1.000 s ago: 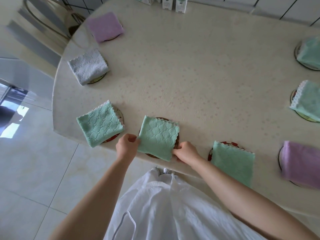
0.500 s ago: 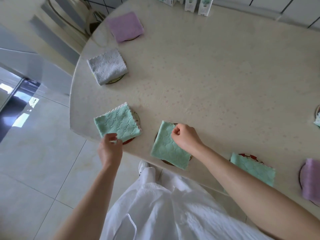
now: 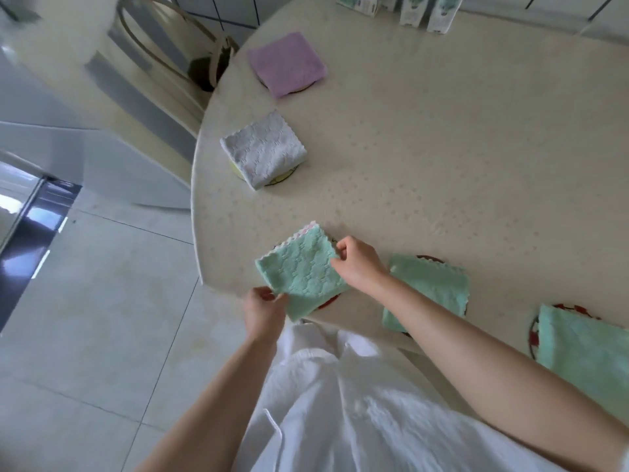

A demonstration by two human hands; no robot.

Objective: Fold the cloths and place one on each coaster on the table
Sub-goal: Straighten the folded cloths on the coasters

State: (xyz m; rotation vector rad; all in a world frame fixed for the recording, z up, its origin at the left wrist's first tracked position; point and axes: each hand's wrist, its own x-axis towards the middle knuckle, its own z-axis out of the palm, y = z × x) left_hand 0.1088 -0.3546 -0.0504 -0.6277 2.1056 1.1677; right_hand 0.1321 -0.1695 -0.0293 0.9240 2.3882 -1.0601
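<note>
A folded green cloth (image 3: 301, 272) lies over a red-rimmed coaster (image 3: 329, 301) at the table's near-left edge. My left hand (image 3: 263, 310) pinches its near corner and my right hand (image 3: 357, 264) pinches its right corner. To the right, two more folded green cloths, one (image 3: 432, 284) beside my right forearm and one (image 3: 585, 352) further right, cover their coasters. Further back a grey cloth (image 3: 263, 148) and a purple cloth (image 3: 286, 64) each sit folded on a coaster.
The round cream table (image 3: 442, 148) fills the right of the view, its edge close to my body. A chair (image 3: 170, 52) stands at the back left. Cartons (image 3: 422, 8) stand at the table's far side. Tiled floor lies to the left.
Both hands left the middle green cloth and moved left to the cloth at the table's edge; each now pinches a corner of it. The view has shifted left as well.
</note>
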